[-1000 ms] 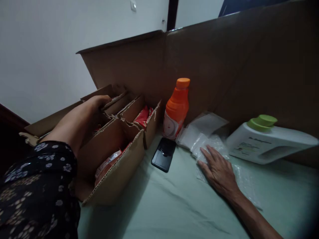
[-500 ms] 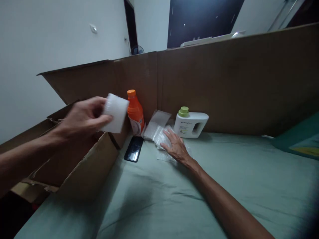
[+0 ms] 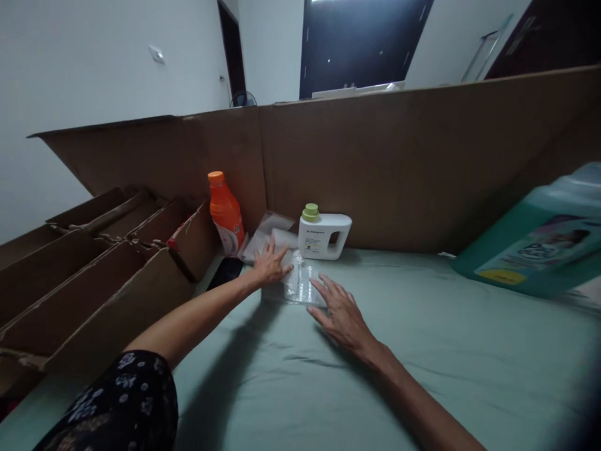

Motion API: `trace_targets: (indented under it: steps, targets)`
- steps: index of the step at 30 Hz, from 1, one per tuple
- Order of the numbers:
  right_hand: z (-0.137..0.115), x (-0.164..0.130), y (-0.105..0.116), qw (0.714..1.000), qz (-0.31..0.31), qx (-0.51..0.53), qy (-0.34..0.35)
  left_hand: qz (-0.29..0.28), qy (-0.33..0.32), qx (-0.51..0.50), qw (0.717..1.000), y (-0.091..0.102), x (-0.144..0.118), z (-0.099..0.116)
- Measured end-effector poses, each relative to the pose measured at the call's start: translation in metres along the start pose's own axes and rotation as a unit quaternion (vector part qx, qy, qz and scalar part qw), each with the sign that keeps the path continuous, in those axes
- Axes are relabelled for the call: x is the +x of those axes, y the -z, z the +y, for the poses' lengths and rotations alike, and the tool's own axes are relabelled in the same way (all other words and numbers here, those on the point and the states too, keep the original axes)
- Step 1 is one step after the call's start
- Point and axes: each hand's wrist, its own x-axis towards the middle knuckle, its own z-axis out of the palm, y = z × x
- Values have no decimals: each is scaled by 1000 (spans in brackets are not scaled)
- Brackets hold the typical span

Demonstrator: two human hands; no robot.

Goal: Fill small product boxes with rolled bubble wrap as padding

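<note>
My left hand [image 3: 269,264] lies flat with fingers spread on a white packet [image 3: 284,238] at the back of a pile of clear plastic bags [image 3: 297,285] on the green cloth. My right hand [image 3: 340,307] rests open on the cloth, fingertips touching the near edge of the same pile. An orange bottle [image 3: 226,213] stands just left of my left hand. A white jug with a green cap [image 3: 324,230] stands right behind the bags.
A divided cardboard box [image 3: 110,263] with red packets sits at the left. A dark phone [image 3: 226,273] lies partly under my left forearm. A tall cardboard wall [image 3: 399,163] closes off the back. A large teal bottle [image 3: 530,241] lies at the right.
My left hand carried a white packet from the box over to the plastic bags and now lies flat there. My right hand slid slightly toward me. The view pulled back.
</note>
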Motion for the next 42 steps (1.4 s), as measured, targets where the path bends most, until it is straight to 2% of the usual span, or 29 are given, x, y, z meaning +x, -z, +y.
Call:
trace_targets:
  steps: [3, 7, 11, 14, 17, 19, 22, 26, 28, 30, 33, 35, 37, 38, 40, 42]
  targets:
    - [-5, 23, -18, 998, -48, -18, 38, -10, 21, 9, 1000, -12, 13, -9]
    - [-8, 54, -37, 996, -62, -11, 61, -7, 43, 19, 999, -10, 24, -15]
    - [-7, 59, -31, 996, -63, -16, 63, 38, 64, 0, 997, 0, 5, -8]
    - [-10, 45, -12, 996, -54, -33, 61, 73, 82, -23, 994, 4, -34, -3]
    - [-19, 34, -1, 996, -43, -50, 64, 65, 69, -41, 995, -4, -81, -1]
    - [-29, 35, -3, 994, -49, -56, 81, 34, 37, -51, 997, -13, -107, 1]
    - [-44, 48, -12, 990, -66, -65, 110, -1, 19, -60, 998, -19, -129, 1]
    - [-56, 51, -9, 990, -41, -81, 109, -3, 6, -69, 998, -5, -158, -11]
    - [-53, 31, -5, 991, -23, -85, 102, 0, 4, -77, 997, 2, -186, -23]
    - [-44, -2, -6, 992, -19, -81, 100, -3, 21, -88, 996, 2, -225, -38]
    - [-26, -53, -13, 992, -26, -56, 107, -32, 36, -114, 992, -12, -289, -56]
    - [-20, -71, -16, 994, -20, -38, 100, -39, 29, -165, 985, -28, -327, -62]
    - [-27, -71, -13, 996, -11, -12, 89, 4, 46, -239, 970, -44, -355, -66]
    - [-36, -63, -10, 996, -10, 10, 87, 50, 73, -274, 958, -50, -364, -68]
    - [-66, -37, -4, 993, -20, 79, 86, 183, 155, -313, 919, -57, -375, -74]
    - [-107, 0, -2, 980, -46, 181, 73, 320, 229, -314, 864, -58, -378, -83]
